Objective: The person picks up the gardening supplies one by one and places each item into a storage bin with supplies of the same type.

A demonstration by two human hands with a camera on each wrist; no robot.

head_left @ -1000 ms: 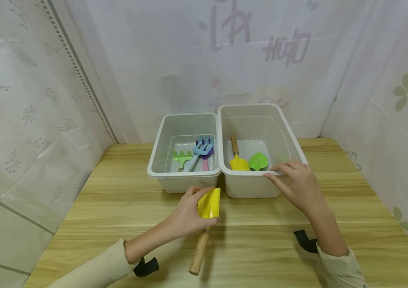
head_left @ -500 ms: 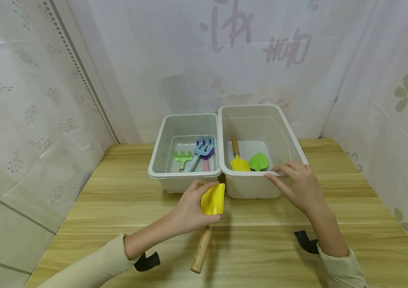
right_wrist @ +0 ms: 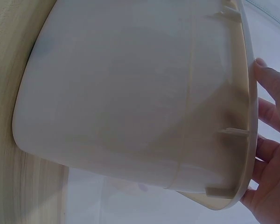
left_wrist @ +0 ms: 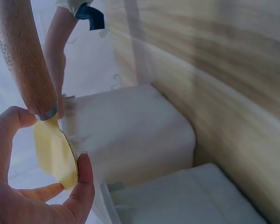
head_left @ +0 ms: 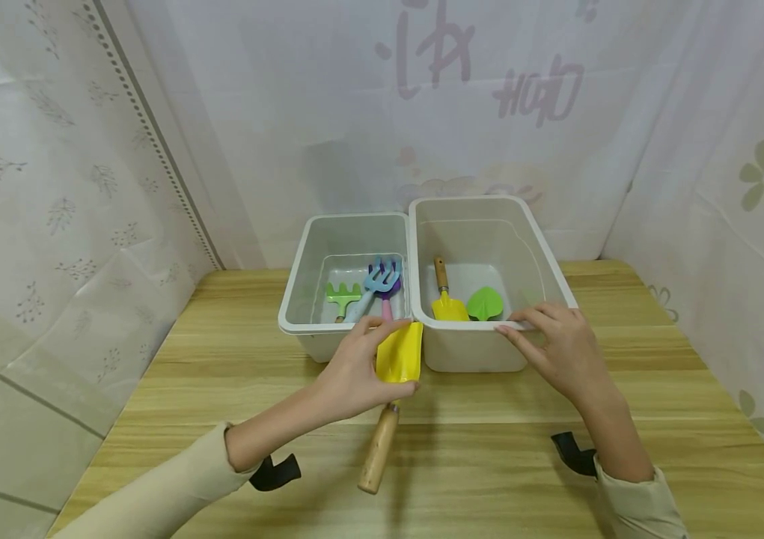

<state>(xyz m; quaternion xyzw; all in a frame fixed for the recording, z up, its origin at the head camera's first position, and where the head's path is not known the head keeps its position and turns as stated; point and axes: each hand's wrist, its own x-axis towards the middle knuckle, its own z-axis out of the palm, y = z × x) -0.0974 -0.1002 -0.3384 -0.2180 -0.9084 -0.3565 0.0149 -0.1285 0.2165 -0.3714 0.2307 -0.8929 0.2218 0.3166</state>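
Observation:
My left hand (head_left: pixel 358 370) pinches a small garden trowel (head_left: pixel 400 355) by its yellow blade, thumb on one edge and fingers on the other. The trowel's wooden handle (head_left: pixel 379 449) slants down toward me, above the table; in the left wrist view the handle (left_wrist: pixel 25 56) points up. The blade is in front of the spot where two pale bins meet. My right hand (head_left: pixel 557 344) grips the front rim of the right bin (head_left: pixel 472 348), as the right wrist view of the bin (right_wrist: pixel 121 93) also shows. Inside that bin lie another yellow trowel (head_left: pixel 449 305) and a green leaf-shaped blade (head_left: pixel 486 303).
The left bin (head_left: pixel 290 292) holds a green rake (head_left: pixel 343 294), a light blue fork (head_left: pixel 382 278) and a purple-and-pink tool (head_left: pixel 387 303). Both bins stand on a wooden table (head_left: pixel 489 464) before a patterned curtain (head_left: pixel 287 112). Black wrist mounts (head_left: pixel 275 473) sit at both sleeves.
My left hand has raised the trowel and carried it forward, slightly right, closer to the bins' front rims. The right hand stays on the bin's rim.

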